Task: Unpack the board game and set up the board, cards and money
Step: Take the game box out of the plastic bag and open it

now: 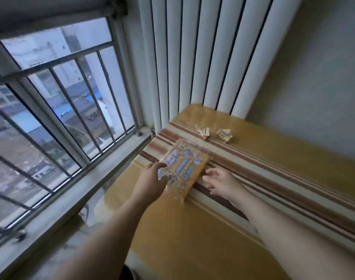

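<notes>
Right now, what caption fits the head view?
Left hand on the game box, right hand open beside it, on a striped sheet.

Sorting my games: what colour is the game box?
Yellow-orange game box, busy blue multicoloured print; best in head view.

Barred window [57, 93] on your left, sill [104, 170] below it; the buildings outside are blurred. Blind [51, 15] rolled up at the top. White radiator [202, 57] ahead of you, grey wall [313, 87] to its right. Yellow cloth [192, 239] with brown and white stripes. Two paper wads [202, 131] [224, 134] on it near the radiator, slightly apart.
</notes>
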`<act>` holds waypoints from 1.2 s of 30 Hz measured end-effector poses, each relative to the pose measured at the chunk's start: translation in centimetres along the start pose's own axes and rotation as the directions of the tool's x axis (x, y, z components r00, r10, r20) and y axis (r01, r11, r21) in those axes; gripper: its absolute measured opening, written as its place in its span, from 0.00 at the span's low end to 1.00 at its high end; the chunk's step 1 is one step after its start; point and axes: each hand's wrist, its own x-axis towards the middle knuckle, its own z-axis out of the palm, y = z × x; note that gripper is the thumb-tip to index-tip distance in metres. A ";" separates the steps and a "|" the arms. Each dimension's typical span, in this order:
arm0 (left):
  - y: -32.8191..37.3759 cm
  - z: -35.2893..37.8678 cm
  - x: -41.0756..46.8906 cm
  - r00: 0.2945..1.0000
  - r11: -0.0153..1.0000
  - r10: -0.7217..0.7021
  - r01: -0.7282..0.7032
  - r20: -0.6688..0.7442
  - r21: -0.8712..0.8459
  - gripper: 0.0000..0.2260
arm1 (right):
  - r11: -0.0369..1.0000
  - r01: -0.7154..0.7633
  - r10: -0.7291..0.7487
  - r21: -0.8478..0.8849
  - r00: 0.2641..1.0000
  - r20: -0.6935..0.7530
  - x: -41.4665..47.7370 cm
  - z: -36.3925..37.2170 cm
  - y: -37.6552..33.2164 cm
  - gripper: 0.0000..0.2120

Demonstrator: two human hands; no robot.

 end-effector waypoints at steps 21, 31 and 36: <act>0.3 6.8 2.6 0.908 0.999 0.034 -0.044 0.418 0.015 0.44 | 0.998 -0.042 0.034 -0.055 0.989 -0.145 3.1 -1.7 3.8 0.03; 6.7 13.5 0.7 0.658 0.906 0.352 -0.417 0.665 -0.067 0.32 | 0.825 0.003 -0.120 -0.565 0.978 -0.170 1.9 -12.5 8.5 0.09; 8.1 16.8 -1.1 0.634 0.833 0.492 -0.542 0.596 -0.111 0.29 | 0.710 0.088 -0.354 -0.699 0.902 -0.247 0.0 -13.6 9.8 0.04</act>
